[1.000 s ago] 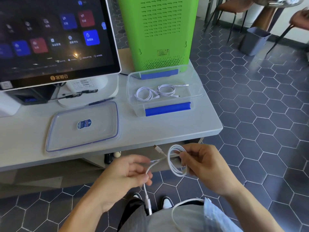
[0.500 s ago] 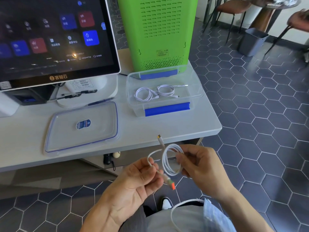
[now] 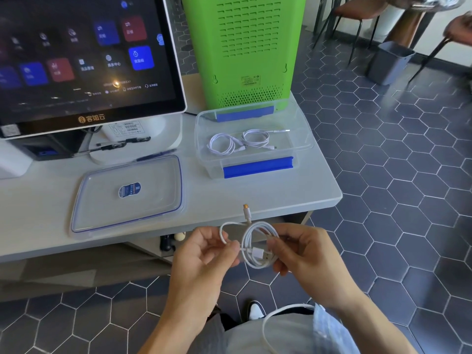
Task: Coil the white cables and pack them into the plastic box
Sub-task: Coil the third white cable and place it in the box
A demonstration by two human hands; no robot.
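Both hands pinch a coiled white cable (image 3: 258, 247); plastic box (image 3: 301, 146) holds two coils.

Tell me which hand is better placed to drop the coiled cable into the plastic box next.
Probably the right hand: it grips the coiled cable, and the plastic box sits up on its side. The left hand only pinches the loose tail.

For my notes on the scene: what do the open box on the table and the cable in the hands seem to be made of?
Plastic box: clear, glossy rigid plastic, since the coiled cables inside show through its walls; blue clips look opaque plastic.
White cable: probably a smooth, flexible plastic or rubber jacket, as it bends into loops; its plug tip looks metallic.
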